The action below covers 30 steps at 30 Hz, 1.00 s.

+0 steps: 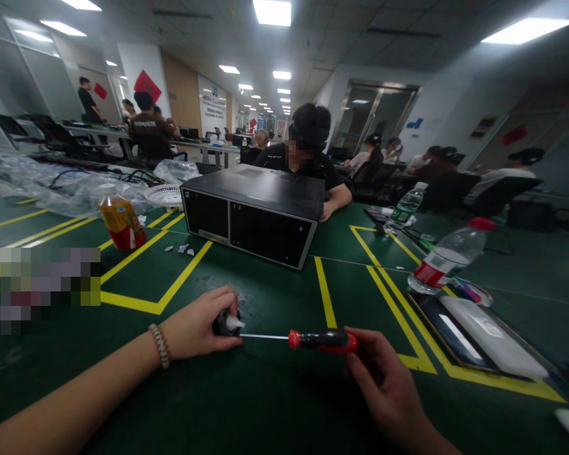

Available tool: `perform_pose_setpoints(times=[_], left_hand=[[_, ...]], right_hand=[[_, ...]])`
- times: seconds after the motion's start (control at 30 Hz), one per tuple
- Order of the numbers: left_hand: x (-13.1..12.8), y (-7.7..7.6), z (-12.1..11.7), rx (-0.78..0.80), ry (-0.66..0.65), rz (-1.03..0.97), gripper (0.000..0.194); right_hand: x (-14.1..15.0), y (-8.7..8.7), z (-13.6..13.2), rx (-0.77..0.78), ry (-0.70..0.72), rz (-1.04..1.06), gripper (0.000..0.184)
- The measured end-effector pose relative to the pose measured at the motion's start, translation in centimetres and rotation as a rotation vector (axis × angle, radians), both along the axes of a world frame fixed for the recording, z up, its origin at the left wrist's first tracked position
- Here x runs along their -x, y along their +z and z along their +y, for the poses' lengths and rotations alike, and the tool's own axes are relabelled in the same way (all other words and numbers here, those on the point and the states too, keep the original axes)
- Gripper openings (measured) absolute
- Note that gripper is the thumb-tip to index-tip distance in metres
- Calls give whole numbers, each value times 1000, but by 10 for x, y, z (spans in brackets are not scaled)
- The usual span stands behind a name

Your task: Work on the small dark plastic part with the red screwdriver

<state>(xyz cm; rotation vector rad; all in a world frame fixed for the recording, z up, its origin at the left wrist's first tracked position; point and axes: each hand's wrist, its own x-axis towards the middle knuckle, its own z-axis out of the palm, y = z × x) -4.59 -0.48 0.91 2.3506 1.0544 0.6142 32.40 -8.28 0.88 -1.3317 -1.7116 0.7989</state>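
My left hand (203, 322) is closed around a small black part (222, 323) with a white piece sticking out of it; its kind I cannot make out. A screwdriver (320, 341) with a red and black handle lies level, its shaft pointing left. The tip meets the black part close to my left thumb. My right hand (384, 373) pinches the end of the screwdriver's handle between thumb and fingers. Beyond both hands, a black box-shaped case (265, 218) with a silver-edged front stands on the green table (275, 404).
A person (308, 145) sits behind the case. To the left are an orange drink bottle (121, 218), a white basket (165, 196) and clear plastic wrapping (76, 183). At right stand water bottles (448, 259) near a phone (450, 332) and a white flat device (493, 335). Yellow tape marks the tabletop.
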Motion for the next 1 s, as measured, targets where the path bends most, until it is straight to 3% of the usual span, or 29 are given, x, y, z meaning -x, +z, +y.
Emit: perform_pose_setpoints(times=[0.4, 0.63, 1.0], left_hand=[[0, -1, 1, -14, -17, -9, 32], [1, -1, 1, -13, -15, -15, 32], [1, -1, 0, -6, -3, -11, 33]], right_hand=[[2, -4, 1, 5, -47, 11, 29], [-2, -7, 0, 6, 9, 6, 25], [1, -1, -1, 12, 67, -12, 41]])
